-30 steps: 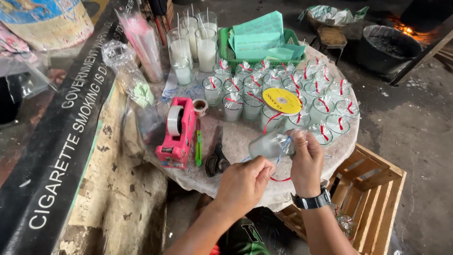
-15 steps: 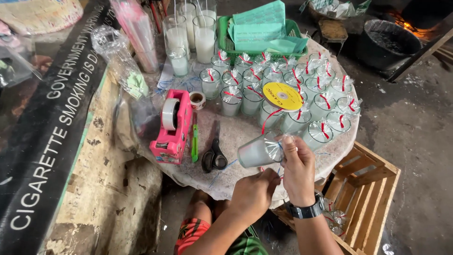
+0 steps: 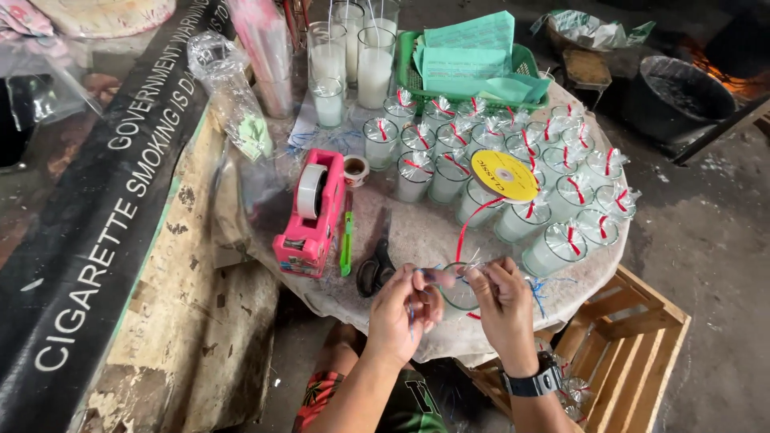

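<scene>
Head view: both hands met at 6 o'clock of the round cloth-covered desk (image 3: 417,232). Left hand (image 3: 405,309) and right hand (image 3: 499,298) pinched thin red ribbon (image 3: 465,228) over a small plastic-wrapped candle glass (image 3: 460,287). Judged step: tying the wrap closed. Next calls for a snug knot. Pink tape dispenser (image 3: 309,216) sat at 9 o'clock.

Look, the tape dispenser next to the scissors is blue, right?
Not blue. The head view shows the tape dispenser is pink. It does sit on the table near the scissors, just left of them, with a green cutter between.
</scene>
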